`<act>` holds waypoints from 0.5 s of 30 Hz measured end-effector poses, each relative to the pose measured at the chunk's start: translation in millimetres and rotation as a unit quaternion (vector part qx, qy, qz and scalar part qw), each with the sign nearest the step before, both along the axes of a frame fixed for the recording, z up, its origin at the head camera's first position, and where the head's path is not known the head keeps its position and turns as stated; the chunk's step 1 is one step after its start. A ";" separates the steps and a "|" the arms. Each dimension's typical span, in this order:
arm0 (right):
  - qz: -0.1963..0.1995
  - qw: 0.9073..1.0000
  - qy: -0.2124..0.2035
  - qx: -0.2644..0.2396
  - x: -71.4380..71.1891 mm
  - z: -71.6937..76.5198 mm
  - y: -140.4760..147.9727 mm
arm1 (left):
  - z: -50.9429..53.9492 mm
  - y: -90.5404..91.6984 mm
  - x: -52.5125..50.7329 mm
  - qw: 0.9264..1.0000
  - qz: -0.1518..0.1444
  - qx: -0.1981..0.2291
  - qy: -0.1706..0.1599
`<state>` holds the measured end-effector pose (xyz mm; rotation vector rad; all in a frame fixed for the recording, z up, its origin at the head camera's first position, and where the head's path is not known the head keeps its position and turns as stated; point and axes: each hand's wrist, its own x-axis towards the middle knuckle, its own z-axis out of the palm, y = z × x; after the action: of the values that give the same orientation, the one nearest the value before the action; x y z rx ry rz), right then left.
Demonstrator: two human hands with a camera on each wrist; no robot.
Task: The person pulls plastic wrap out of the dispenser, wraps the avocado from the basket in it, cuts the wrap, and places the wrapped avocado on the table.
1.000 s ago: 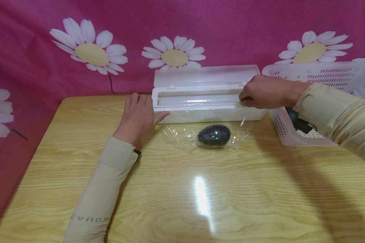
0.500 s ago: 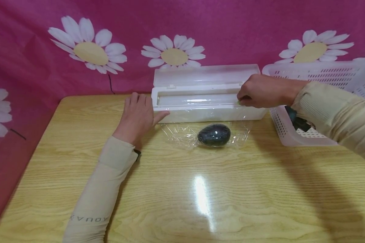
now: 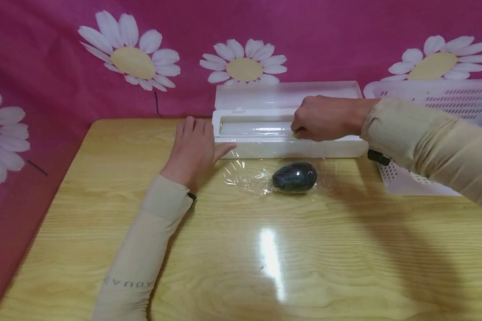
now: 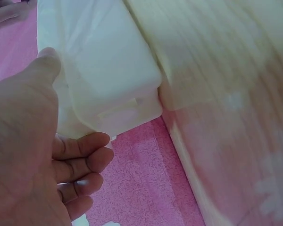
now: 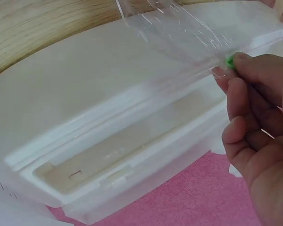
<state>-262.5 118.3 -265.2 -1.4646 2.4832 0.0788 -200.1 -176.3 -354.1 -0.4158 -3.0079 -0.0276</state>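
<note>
A long white box point(image 3: 261, 148) with its lid point(image 3: 261, 95) raised lies at the back of the table. My left hand point(image 3: 193, 149) holds its left end, thumb on the front top edge and fingers at the end, as the left wrist view point(image 4: 23, 136) shows. My right hand point(image 3: 325, 118) pinches a small green piece point(image 5: 230, 61) on the box's front rim, around the middle. Clear film point(image 3: 251, 180) runs over the box front onto the table, around a dark oval object point(image 3: 295, 177).
A white perforated basket point(image 3: 405, 180) stands at the right, partly behind my right sleeve. A magenta cloth with daisies point(image 3: 305, 40) hangs behind the wooden table point(image 3: 225, 249).
My right hand has slid left along the box rim, from near its right end to the middle. My left hand keeps its place on the box; the head view has shifted slightly.
</note>
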 end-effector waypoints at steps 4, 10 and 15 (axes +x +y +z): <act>0.011 1.000 0.012 -0.011 -0.2 -0.2 2.2 | 3.5 2.7 -1.5 1.000 -0.001 -0.008 -0.001; 0.026 0.999 0.015 -0.018 -1.4 -0.7 -2.0 | 2.6 2.1 -0.8 1.000 0.005 0.002 -0.008; 0.025 0.999 0.016 -0.022 -1.2 -0.9 -6.5 | 0.9 2.1 -0.4 1.000 0.005 0.008 0.004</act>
<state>-263.7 111.9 -266.1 -1.5554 2.4881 0.0584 -200.5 -174.2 -353.3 -0.3987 -3.0003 -0.0483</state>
